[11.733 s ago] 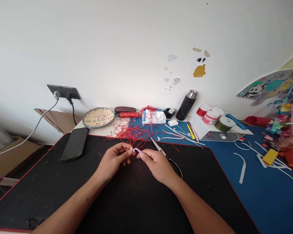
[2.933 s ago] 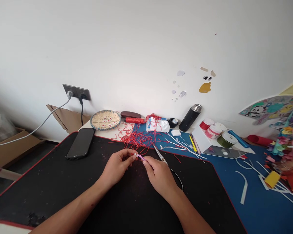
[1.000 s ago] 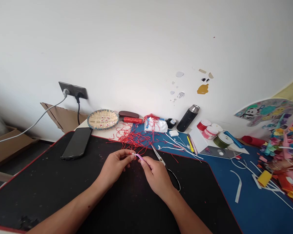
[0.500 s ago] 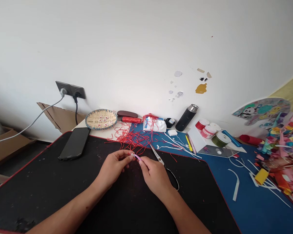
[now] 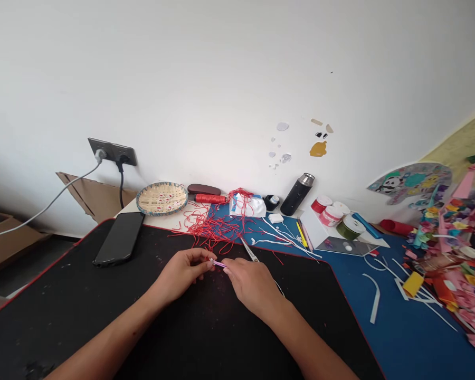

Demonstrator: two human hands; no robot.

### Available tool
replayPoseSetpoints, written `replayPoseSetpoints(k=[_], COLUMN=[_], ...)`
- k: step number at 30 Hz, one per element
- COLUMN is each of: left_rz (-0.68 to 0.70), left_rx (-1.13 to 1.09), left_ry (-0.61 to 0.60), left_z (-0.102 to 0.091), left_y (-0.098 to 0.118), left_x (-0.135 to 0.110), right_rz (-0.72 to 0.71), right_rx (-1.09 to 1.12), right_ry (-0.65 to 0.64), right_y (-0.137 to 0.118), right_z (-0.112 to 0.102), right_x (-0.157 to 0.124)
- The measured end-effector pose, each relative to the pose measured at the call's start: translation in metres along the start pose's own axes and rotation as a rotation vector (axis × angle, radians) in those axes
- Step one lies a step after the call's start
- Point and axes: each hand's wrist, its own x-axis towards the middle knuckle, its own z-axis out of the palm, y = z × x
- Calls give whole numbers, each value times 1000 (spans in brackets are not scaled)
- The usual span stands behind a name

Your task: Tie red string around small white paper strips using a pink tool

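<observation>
Over the black mat (image 5: pixel 217 338), my left hand (image 5: pixel 181 277) is closed in a pinch on a small white piece (image 5: pixel 212 260) with a trace of red; its exact kind is too small to tell. Opposite it, my right hand (image 5: pixel 257 287) grips a slim purple rod (image 5: pixel 220 264) between thumb and fingers. The rod's left end meets the white piece, and its other end is hidden in the hand. Scissors (image 5: pixel 248 249) lie just behind my right hand, which covers part of them. A tangle of red cord pieces (image 5: pixel 217 229) spreads beyond both hands.
A phone (image 5: pixel 119 238) lies at the left, near a woven basket (image 5: pixel 162 199) of small pieces. Behind are a red thread spool (image 5: pixel 210 199), a tissue pack (image 5: pixel 247 206), and a black flask (image 5: pixel 297 195). Ribbon rolls (image 5: pixel 350 227) and colourful paper shapes (image 5: pixel 467 264) stand right.
The purple rod has turned from slanting to nearly level, its tip still at the white piece. My right hand now covers more of the scissors. The whole view has shifted slightly.
</observation>
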Motion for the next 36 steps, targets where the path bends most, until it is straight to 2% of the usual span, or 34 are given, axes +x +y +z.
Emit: replayPoseSetpoints(k=[11, 19, 25, 31, 36], left_rz=[-21, -46, -74, -62, -36], left_rx=[19, 59, 65, -5, 16], left_ry=[-96, -285, -383, -310, -191], left_z=[0, -6, -11, -11, -7], left_y=[3, 6, 8, 5, 4], left_x=[-1, -4, -5, -3, -1], right_rz=[-34, -186, -279, -219, -65], right_rx=[-185, -271, -294, -231, 34], right_ry=[-119, -228, -298, -257, -186], right_y=[-5, -2, -4, -1, 5], right_z=[-19, -30, -40, -41, -27], right_x=[0, 1, 5, 5, -6])
